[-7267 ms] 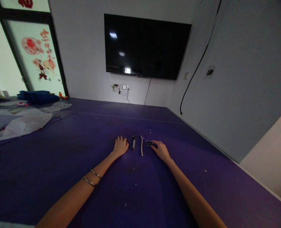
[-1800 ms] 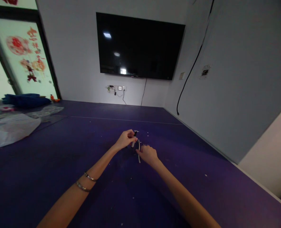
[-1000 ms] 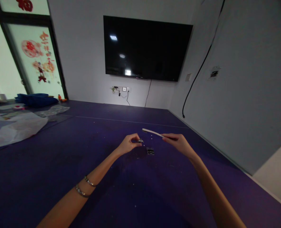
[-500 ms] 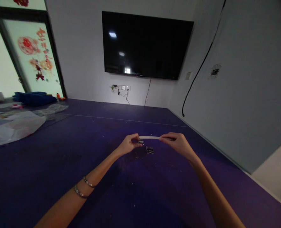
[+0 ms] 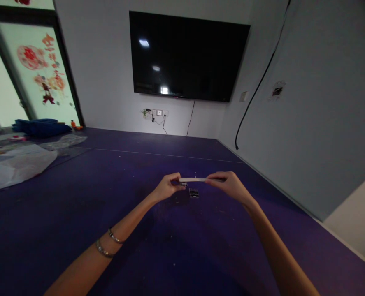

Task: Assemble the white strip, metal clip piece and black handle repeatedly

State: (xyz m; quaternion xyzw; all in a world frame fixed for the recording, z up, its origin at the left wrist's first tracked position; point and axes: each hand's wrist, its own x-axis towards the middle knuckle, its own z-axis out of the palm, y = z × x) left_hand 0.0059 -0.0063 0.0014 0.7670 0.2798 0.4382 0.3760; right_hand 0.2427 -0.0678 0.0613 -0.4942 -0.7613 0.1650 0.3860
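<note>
Pinched in my left hand [image 5: 166,188] is a small shiny metal piece [image 5: 184,184], too small to identify. My right hand [image 5: 230,185] is closed on one end of a slim, pale, slightly curved strip [image 5: 193,179]. The strip's other end reaches the fingertips of my left hand; I cannot tell whether they grip it too. Below the strip, a small dark square piece with lighter markings [image 5: 194,193] lies on the purple surface, apart from both hands.
The wide purple surface [image 5: 133,246] carries small pale specks. Clear plastic sheeting [image 5: 18,168] and a dark blue cloth heap [image 5: 42,127] lie at the left. A black cable [image 5: 256,90] hangs along the right wall. A television [image 5: 188,57] is mounted ahead.
The view has shifted slightly, moving the background a little left and up. Both hands keep their grips, and the strip stays between them almost unchanged.
</note>
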